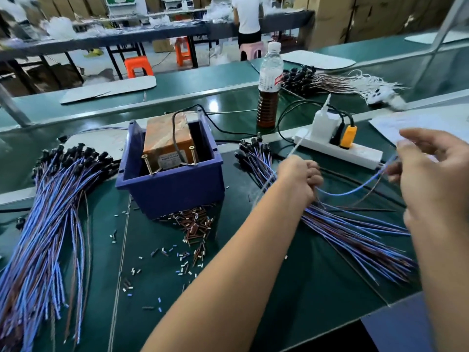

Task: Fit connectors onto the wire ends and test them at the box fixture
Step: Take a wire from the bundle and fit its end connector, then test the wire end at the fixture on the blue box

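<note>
While the left hand (302, 177) curls over the right-side wire bundle (355, 232), fist grasping a blue wire (355, 190); forearm stretched forward. Right hand (429, 171) raised, fingertips pinching that wire's other end.

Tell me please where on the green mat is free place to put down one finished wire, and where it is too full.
Bare mat lies near the front edge, between the loose connectors and the right wire bundle. A smaller patch lies between the bottle and the blue bin. It is crowded around the left wire bundle and before the bin.
</note>
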`<state>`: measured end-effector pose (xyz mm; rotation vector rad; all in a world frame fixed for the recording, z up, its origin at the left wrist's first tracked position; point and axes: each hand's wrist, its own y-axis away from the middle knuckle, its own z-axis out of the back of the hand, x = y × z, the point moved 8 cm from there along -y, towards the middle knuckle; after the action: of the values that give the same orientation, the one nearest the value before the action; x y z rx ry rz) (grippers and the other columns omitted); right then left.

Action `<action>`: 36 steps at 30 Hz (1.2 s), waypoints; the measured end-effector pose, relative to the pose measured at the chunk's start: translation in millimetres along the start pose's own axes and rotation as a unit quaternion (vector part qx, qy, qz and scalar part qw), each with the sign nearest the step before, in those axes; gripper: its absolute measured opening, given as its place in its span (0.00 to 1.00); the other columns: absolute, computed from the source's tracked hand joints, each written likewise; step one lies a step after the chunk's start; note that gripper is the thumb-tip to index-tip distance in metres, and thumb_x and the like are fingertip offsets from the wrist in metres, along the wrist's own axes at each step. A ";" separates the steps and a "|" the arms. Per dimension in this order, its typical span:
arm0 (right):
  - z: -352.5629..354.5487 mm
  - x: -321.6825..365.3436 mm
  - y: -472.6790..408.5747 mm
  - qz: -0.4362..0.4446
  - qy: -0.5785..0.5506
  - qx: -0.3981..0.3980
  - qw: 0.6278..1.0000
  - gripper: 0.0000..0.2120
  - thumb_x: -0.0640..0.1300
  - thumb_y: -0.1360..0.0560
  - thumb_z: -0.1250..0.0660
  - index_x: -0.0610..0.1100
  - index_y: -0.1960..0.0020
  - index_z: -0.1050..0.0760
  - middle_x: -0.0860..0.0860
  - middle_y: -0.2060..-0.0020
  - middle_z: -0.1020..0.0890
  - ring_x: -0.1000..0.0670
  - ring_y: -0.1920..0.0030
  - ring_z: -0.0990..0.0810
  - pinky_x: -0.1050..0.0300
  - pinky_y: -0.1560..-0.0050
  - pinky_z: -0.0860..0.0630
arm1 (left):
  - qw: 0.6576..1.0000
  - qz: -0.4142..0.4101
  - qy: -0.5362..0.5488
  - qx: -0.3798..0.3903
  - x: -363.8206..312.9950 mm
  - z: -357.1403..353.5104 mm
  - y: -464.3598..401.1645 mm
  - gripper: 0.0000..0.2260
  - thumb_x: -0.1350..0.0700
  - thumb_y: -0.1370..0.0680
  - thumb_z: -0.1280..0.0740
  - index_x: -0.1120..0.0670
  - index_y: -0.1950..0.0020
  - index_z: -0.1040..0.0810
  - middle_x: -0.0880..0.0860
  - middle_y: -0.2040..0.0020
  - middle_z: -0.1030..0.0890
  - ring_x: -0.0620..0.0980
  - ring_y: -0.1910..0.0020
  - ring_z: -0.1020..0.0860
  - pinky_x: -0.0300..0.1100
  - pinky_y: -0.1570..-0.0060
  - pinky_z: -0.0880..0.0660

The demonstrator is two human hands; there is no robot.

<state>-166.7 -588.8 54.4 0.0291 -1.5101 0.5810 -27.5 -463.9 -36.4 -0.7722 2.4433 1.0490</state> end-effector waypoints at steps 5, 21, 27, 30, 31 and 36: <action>-23.2 32.2 24.5 0.207 0.230 0.007 0.951 0.20 0.47 0.28 0.28 0.53 0.36 0.21 0.42 0.28 0.34 0.41 0.41 0.23 0.52 0.30 0.26 | 0.988 -0.114 0.061 -0.082 -40.0 34.3 4.0 0.17 0.65 0.16 0.53 0.55 0.62 0.36 0.48 0.77 0.38 0.42 0.86 0.44 0.33 0.85 0.49; -101.1 26.9 75.2 0.193 0.339 0.403 0.828 0.09 0.52 0.18 0.33 0.51 0.53 0.16 0.51 0.65 0.18 0.47 0.63 0.20 0.53 0.61 0.26 | 0.941 -0.287 0.072 -0.167 -93.7 71.0 6.3 0.15 0.62 0.14 0.41 0.59 0.58 0.22 0.52 0.68 0.27 0.42 0.78 0.30 0.32 0.77 0.32; -100.8 4.7 75.5 0.147 0.454 0.440 0.760 0.18 0.56 0.19 0.32 0.53 0.66 0.25 0.51 0.67 0.20 0.47 0.64 0.20 0.56 0.67 0.30 | 0.889 -0.317 -0.149 -0.295 -103.5 81.8 15.4 0.12 0.54 0.19 0.32 0.51 0.62 0.18 0.46 0.67 0.21 0.47 0.68 0.25 0.38 0.63 0.27; -100.8 -2.6 74.3 0.146 0.462 0.396 0.779 0.16 0.58 0.23 0.27 0.54 0.66 0.23 0.51 0.65 0.18 0.45 0.60 0.19 0.56 0.65 0.30 | 0.849 -0.319 -0.235 -0.349 -105.3 91.4 20.6 0.11 0.52 0.18 0.33 0.53 0.60 0.21 0.48 0.66 0.22 0.50 0.67 0.25 0.38 0.64 0.31; -99.5 -4.7 72.6 0.140 0.457 0.381 0.792 0.14 0.57 0.24 0.25 0.54 0.65 0.22 0.51 0.63 0.17 0.45 0.59 0.18 0.56 0.62 0.28 | 0.840 -0.323 -0.249 -0.357 -105.5 93.9 20.9 0.11 0.53 0.18 0.33 0.54 0.60 0.22 0.48 0.66 0.22 0.50 0.66 0.24 0.38 0.61 0.30; -99.9 -13.3 72.0 0.134 0.439 0.333 0.823 0.13 0.55 0.30 0.20 0.52 0.64 0.21 0.52 0.63 0.18 0.45 0.59 0.19 0.56 0.61 0.28 | 0.836 -0.295 -0.293 -0.359 -96.6 93.1 25.7 0.08 0.55 0.20 0.32 0.57 0.44 0.23 0.56 0.48 0.18 0.58 0.47 0.18 0.50 0.44 0.20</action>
<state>-100.7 -494.2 9.2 0.0764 -0.3569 1.1423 43.2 -347.1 -32.5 -1.1086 1.1427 1.6231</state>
